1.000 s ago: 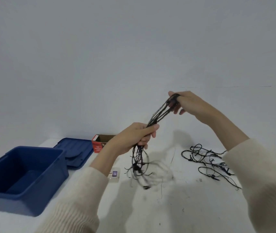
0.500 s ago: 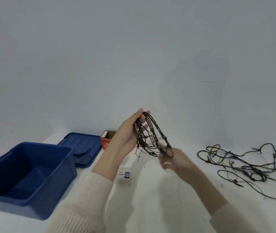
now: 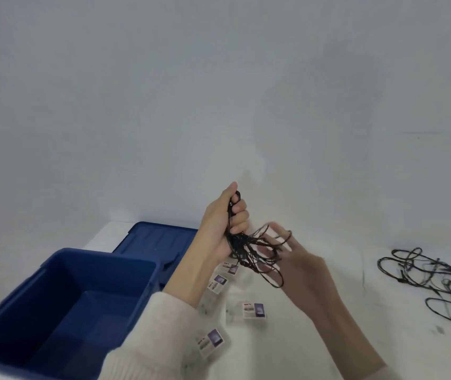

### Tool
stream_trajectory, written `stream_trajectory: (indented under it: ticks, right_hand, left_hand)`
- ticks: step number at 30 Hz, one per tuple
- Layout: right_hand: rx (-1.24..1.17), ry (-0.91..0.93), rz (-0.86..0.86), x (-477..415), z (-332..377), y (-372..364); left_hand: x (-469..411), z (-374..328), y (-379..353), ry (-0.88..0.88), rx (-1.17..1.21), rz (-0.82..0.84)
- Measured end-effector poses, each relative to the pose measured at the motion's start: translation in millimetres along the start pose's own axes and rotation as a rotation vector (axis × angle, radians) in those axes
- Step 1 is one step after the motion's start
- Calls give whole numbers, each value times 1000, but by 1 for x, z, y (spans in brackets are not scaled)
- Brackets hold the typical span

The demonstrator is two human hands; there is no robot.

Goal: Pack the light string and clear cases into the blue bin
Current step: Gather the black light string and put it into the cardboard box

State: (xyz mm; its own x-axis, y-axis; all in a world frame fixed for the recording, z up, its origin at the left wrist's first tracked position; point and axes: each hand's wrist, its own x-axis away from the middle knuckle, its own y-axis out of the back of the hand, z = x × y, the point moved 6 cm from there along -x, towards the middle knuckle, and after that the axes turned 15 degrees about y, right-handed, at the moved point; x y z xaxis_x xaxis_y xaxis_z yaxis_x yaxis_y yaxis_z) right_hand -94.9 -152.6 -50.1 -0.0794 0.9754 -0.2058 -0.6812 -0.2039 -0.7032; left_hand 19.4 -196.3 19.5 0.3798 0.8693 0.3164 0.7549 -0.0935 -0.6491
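Observation:
My left hand (image 3: 225, 223) is clenched around a gathered bundle of the black light string (image 3: 257, 255), held upright above the table. Its loops hang down and to the right, looped over the spread fingers of my right hand (image 3: 298, 260). The loose remainder of the light string (image 3: 433, 281) lies tangled on the white table at the far right. Several clear cases with printed labels (image 3: 254, 310) lie on the table below my hands; one clear case (image 3: 212, 342) is beside my left sleeve. The open blue bin (image 3: 62, 303) stands at the lower left, with nothing inside it.
The blue bin lid (image 3: 158, 238) lies flat behind the bin. A white table (image 3: 356, 325) runs up to a plain grey wall. My left sleeve covers part of the bin's right rim.
The view has tilted down and left, showing more clear cases. My left hand has tightened into a fist on the bundle. My right hand has slid its fingers into the hanging loops.

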Motion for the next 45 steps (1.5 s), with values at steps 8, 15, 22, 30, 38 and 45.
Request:
stream_trajectory:
  ticks: [8, 15, 22, 30, 38, 45]
  right_hand:
    - [303, 144, -402, -37, 26, 10]
    - [1767, 9, 123, -43, -4, -57]
    - [1799, 37, 284, -36, -10, -61]
    - [768, -37, 203, -53, 2, -42]
    - [951, -14, 96, -56, -20, -35]
    - [2026, -69, 152, -67, 13, -21]
  left_hand:
    - [-3, -7, 29, -3, -332, -164]
    - [-19, 4, 35, -82, -622, -325]
    - [-36, 0, 42, -190, -478, -274]
    - [-42, 18, 22, 7, -453, -8]
    - [-44, 11, 24, -96, -516, -92]
    - [-40, 9, 58, 6, -403, -212]
